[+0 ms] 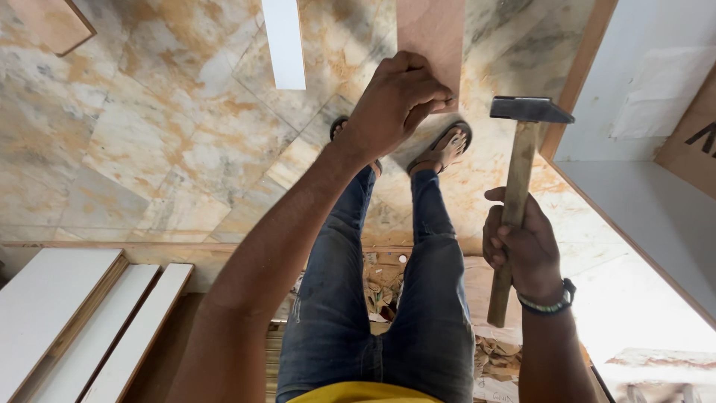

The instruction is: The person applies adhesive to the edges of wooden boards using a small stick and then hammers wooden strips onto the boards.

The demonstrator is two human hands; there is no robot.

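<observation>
My left hand [395, 101] is stretched out ahead, fingers pinched together against the lower edge of a brown plywood board [430, 33]; whatever small thing it pinches is too small to see. My right hand [522, 239] grips the wooden handle of a hammer [514, 186], held upright with its dark steel head [531, 109] level with my left fingertips and a short way to their right. Below are my legs in blue jeans [418, 298] and my feet in sandals [446, 146] on the marbled tile floor.
A white panel with wooden edging [634, 224] runs along the right side. White laminated boards [89, 321] lie stacked at lower left. A white strip [285, 41] and another brown board [52, 22] lie on the tiles. Wood scraps [384, 287] litter the floor beneath my legs.
</observation>
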